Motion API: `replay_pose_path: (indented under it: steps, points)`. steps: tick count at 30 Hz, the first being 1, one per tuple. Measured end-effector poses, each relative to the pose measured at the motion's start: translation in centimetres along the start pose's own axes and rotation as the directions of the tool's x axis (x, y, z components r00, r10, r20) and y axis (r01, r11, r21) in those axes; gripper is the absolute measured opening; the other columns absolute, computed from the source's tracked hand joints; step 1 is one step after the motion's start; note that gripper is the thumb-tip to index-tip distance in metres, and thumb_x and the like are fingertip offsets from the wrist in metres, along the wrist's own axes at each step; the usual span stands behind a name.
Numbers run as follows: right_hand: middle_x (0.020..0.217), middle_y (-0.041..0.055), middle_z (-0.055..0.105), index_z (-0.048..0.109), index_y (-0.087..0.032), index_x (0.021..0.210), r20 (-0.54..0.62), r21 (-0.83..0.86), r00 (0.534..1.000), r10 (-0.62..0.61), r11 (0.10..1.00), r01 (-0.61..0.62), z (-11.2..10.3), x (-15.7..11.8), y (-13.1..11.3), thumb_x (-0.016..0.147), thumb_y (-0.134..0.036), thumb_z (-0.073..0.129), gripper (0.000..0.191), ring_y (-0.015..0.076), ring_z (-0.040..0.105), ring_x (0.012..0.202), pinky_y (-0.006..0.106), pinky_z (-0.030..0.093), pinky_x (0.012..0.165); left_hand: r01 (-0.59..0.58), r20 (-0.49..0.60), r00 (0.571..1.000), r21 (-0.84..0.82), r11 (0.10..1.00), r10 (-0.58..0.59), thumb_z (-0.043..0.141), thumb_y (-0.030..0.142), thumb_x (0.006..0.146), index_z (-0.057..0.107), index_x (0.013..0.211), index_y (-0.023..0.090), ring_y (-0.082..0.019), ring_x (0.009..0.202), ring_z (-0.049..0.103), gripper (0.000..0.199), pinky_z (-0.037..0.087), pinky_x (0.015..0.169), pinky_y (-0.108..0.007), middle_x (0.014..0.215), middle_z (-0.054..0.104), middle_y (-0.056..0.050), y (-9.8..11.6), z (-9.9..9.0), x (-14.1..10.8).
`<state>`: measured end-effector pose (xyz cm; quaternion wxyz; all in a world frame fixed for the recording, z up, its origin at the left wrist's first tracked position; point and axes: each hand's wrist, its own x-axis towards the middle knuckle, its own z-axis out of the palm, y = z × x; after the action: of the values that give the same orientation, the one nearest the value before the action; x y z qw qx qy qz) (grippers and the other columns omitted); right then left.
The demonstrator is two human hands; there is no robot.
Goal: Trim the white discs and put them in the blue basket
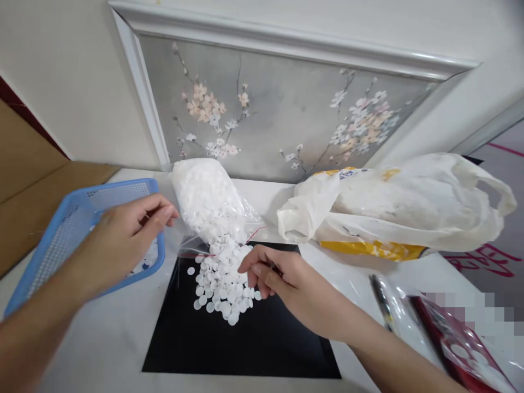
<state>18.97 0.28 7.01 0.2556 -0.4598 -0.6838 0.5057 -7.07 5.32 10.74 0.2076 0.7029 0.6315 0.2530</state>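
A clear zip bag (208, 196) full of small white discs lies open against the wall. White discs (223, 284) spill from its mouth in a heap on a black sheet (245, 349). Over the right rim of a blue basket (161, 245), my left hand (126, 234) has thumb and fingertips pinched together; whatever is between them is too small to make out. My right hand (282, 284) hovers at the right edge of the heap with its fingers curled, a thin dark tool (272, 263) partly showing between them.
White plastic bags (401, 207) with yellow print lie at the back right. Clear packets, one with a dark red item (454, 344), are at the right front. A framed blossom picture (278, 109) stands behind. Cardboard (33, 191) is at the far left.
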Motion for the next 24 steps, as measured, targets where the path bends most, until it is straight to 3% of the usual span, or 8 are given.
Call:
replay_pose_path:
  steps: [2, 5, 6, 9, 15, 20, 22, 24]
  points:
    - [0.083, -0.0014, 0.060, 0.058, -0.022, 0.097, 0.048, 0.071, 0.994, -0.097, 0.993, 0.093, 0.0, 0.2, -2.4, 0.099, -0.014, 0.035, 0.024, 0.0106, 0.057, 0.069, 0.022, 0.048, 0.063, 0.153, 0.243, 0.969, -0.489, 0.859, -0.034, 0.041, 0.047, 0.093, 0.062, 0.084, 0.022, -0.011, 0.057, 0.051, 0.034, 0.035, 0.054, -0.022, 0.072, 0.064, 0.002, 1.9, 2.1, -1.2]
    - [0.085, -0.0007, 0.061, 0.059, -0.020, 0.094, 0.169, 0.088, 0.961, -0.220, 0.974, 0.207, 0.6, 0.7, -5.3, 0.096, -0.006, 0.035, 0.028, 0.0105, 0.061, 0.078, 0.021, 0.050, 0.070, 0.613, 0.702, 0.708, -0.666, 0.424, 0.080, 0.044, 0.058, 0.088, 0.060, 0.065, 0.018, -0.011, 0.048, 0.049, 0.048, 0.034, 0.046, -0.021, 0.052, 0.057, 0.001, 2.9, 5.6, -3.1]
    - [0.086, -0.0007, 0.060, 0.059, -0.020, 0.095, 0.204, 0.067, 0.951, -0.235, 0.972, 0.225, 0.9, 0.9, -5.8, 0.092, 0.000, 0.037, 0.030, 0.0100, 0.061, 0.075, 0.020, 0.050, 0.068, 0.669, 0.723, 0.679, -0.681, 0.296, 0.128, 0.055, 0.051, 0.083, 0.057, 0.057, 0.017, -0.010, 0.049, 0.050, 0.043, 0.036, 0.047, -0.020, 0.050, 0.055, 0.002, 2.8, 6.6, -3.6]
    - [0.085, -0.0007, 0.060, 0.059, -0.019, 0.093, 0.261, 0.001, 0.934, -0.243, 0.968, 0.251, 1.3, 1.5, -5.9, 0.084, 0.008, 0.039, 0.034, 0.0097, 0.061, 0.070, 0.019, 0.051, 0.063, 0.699, 0.723, 0.682, -0.688, 0.193, 0.110, 0.062, 0.037, 0.081, 0.053, 0.053, 0.017, -0.009, 0.053, 0.053, 0.036, 0.040, 0.052, -0.018, 0.051, 0.053, 0.004, 2.1, 8.1, -4.3]
    - [0.086, -0.0012, 0.068, 0.061, -0.020, 0.093, 0.114, 0.251, 0.978, -0.175, 0.957, 0.142, 0.9, 2.5, -4.0, 0.086, 0.004, 0.040, 0.032, 0.0105, 0.065, 0.073, 0.023, 0.054, 0.066, 0.714, 0.722, 0.687, -0.691, 0.114, 0.078, 0.045, 0.038, 0.093, 0.063, 0.071, 0.017, -0.009, 0.056, 0.055, 0.035, 0.044, 0.054, -0.017, 0.064, 0.063, 0.000, 1.8, 7.3, -3.5]
    - [0.074, -0.0033, 0.067, 0.063, -0.018, 0.080, 0.146, 0.442, 0.988, -0.057, 0.897, -0.014, 1.5, 3.9, -3.6, 0.077, 0.001, 0.053, 0.022, 0.0071, 0.060, 0.050, 0.020, 0.054, 0.050, 0.717, 0.721, 0.692, -0.693, 0.074, 0.045, 0.051, 0.035, 0.088, 0.065, 0.078, 0.019, -0.012, 0.062, 0.059, 0.024, 0.045, 0.057, -0.020, 0.063, 0.059, 0.000, 2.2, 7.8, -3.5]
    - [0.070, -0.0029, 0.067, 0.065, -0.017, 0.078, 0.118, 0.444, 0.989, -0.083, 0.896, 0.022, 1.3, 4.1, -3.7, 0.078, -0.003, 0.057, 0.016, 0.0076, 0.058, 0.048, 0.019, 0.052, 0.044, 0.678, 0.689, 0.725, -0.710, 0.191, -0.013, 0.052, 0.036, 0.088, 0.063, 0.078, 0.020, -0.012, 0.061, 0.056, 0.022, 0.043, 0.057, -0.021, 0.064, 0.057, 0.001, 2.4, 7.0, -3.3]
    - [0.070, -0.0018, 0.067, 0.067, -0.018, 0.082, -0.004, 0.349, 0.991, -0.137, 0.928, 0.130, 0.9, 3.9, -3.5, 0.083, -0.009, 0.057, 0.014, 0.0103, 0.062, 0.053, 0.018, 0.051, 0.042, 0.568, 0.619, 0.784, -0.687, 0.453, -0.044, 0.050, 0.040, 0.089, 0.060, 0.075, 0.021, -0.012, 0.059, 0.050, 0.026, 0.038, 0.055, -0.021, 0.065, 0.052, 0.002, 2.3, 5.2, -2.7]
